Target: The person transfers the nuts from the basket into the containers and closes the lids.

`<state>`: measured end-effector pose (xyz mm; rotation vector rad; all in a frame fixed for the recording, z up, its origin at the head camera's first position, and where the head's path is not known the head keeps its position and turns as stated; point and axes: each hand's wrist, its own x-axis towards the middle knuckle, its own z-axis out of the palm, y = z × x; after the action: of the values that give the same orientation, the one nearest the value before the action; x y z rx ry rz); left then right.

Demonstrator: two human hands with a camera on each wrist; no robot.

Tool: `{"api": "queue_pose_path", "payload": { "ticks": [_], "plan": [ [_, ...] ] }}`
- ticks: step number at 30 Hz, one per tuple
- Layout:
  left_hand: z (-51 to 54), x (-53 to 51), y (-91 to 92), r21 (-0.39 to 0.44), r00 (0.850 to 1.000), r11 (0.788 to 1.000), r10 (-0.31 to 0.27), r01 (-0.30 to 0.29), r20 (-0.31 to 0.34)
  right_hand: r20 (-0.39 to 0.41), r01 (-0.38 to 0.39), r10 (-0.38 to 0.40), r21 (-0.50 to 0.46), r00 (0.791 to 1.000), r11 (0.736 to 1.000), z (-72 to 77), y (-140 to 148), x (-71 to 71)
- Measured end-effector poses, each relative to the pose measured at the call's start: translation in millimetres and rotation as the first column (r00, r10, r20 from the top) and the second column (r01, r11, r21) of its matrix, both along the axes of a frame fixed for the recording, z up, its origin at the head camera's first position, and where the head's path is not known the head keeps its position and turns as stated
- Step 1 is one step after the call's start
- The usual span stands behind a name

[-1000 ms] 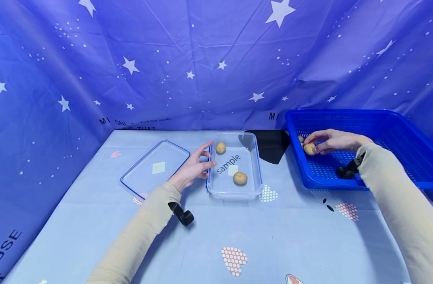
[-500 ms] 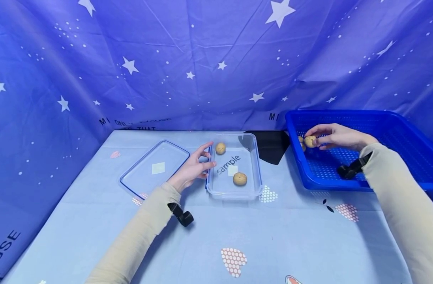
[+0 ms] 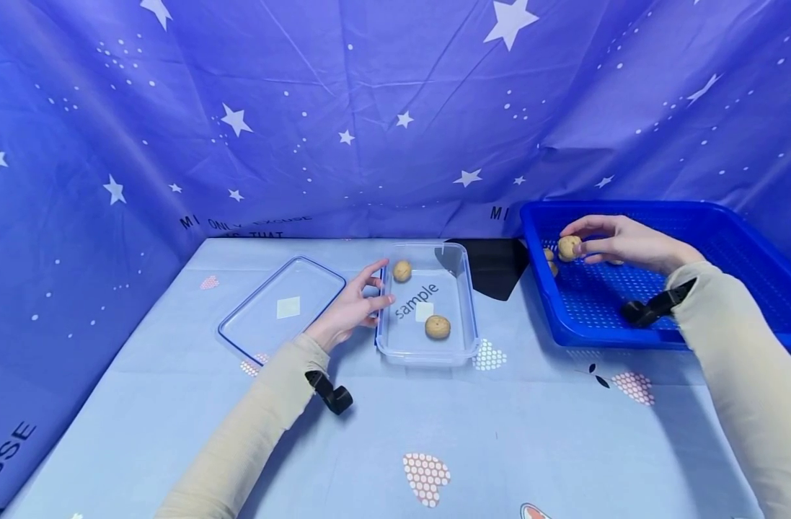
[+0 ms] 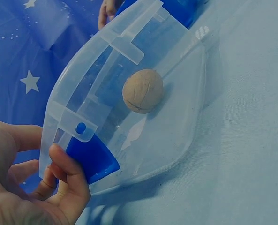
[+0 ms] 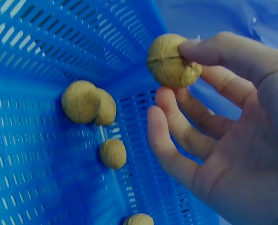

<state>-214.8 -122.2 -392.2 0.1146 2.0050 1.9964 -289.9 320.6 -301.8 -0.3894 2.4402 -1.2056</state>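
My right hand (image 3: 629, 244) pinches a walnut (image 3: 569, 249) between thumb and fingers, raised inside the blue basket (image 3: 580, 336). Below it, more walnuts (image 5: 81, 101) lie on the basket floor in the right wrist view. My left hand (image 3: 348, 310) holds the left side of a clear plastic container (image 3: 450, 353), its fingers at the rim and the blue latch (image 4: 94, 159). Inside that container one walnut (image 3: 402, 271) sits at the far left and another walnut (image 3: 438, 326) nearer the front right. The word "sample" shows on the container's floor.
A clear lid (image 3: 304, 277) with a blue edge lies flat on the table left of the container, close to my left forearm. A starry blue curtain (image 3: 369, 144) hangs behind the table. The basket's raised wall stands between my right hand and the container.
My right hand has lifted the walnut off the basket floor, moving up and slightly right. More walnuts show beneath it. The left hand and the container stay in place.
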Motion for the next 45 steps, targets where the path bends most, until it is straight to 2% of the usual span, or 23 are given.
{"api": "queue_pose_path", "payload": {
  "ticks": [6,13,23,30,45],
  "plan": [
    [0.6,0.9,-0.2,0.001,1.000,1.000,-0.001,0.001,0.003,-0.038,0.024,-0.022,0.048,0.999,0.999,4.7,-6,3.6],
    [-0.5,0.9,-0.3,0.000,1.000,1.000,0.000,0.000,0.008,-0.074,0.003,0.002,0.065,0.997,0.998,14.0,-19,10.1],
    [1.9,1.8,0.7,-0.004,1.000,1.000,-0.001,0.001,0.008,-0.086,-0.006,0.006,0.000,0.996,1.000,21.7,-38,20.8],
    [1.6,1.6,1.0,-0.004,1.000,1.000,-0.006,0.006,0.008,-0.085,-0.051,0.047,-0.048,0.995,0.998,21.6,-54,23.6],
    [3.0,3.5,-0.5,0.003,1.000,1.000,-0.021,0.021,-0.006,-0.102,-0.171,0.166,-0.034,0.981,0.985,23.1,-95,32.8]
  ]
}}
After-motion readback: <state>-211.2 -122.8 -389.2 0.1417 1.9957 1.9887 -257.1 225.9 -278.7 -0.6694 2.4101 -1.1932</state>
